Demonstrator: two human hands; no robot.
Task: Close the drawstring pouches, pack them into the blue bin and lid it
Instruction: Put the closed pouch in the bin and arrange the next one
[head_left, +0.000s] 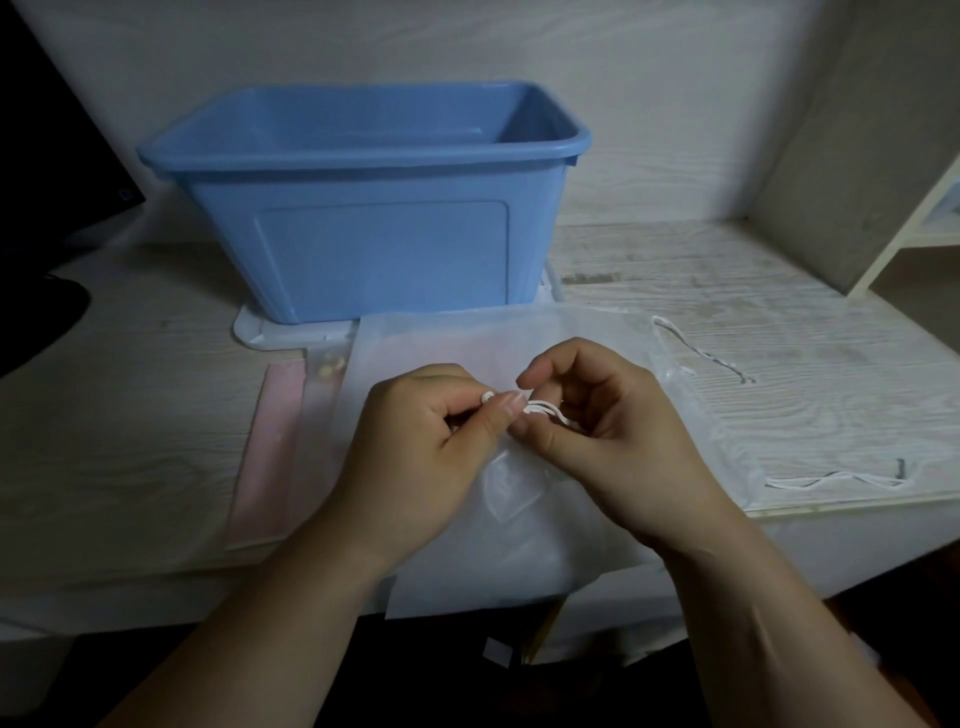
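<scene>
A translucent white drawstring pouch (519, 499) lies bunched at the table's near edge, on top of other flat white pouches (441, 343). My left hand (431, 431) pinches the white drawstring (543, 410) at the pouch's gathered mouth. My right hand (608, 421) holds the same cord from the other side, fingers curled round it. The open blue bin (374, 249) stands behind the pouches. It sits on a white lid (254, 332), of which only the near-left edge shows.
A pink flat pouch (270, 447) lies left of the white stack. Loose drawstrings (841, 480) trail right on the whitewashed wooden table (779, 322). A dark monitor (47, 171) stands far left, and a shelf unit (914, 202) far right.
</scene>
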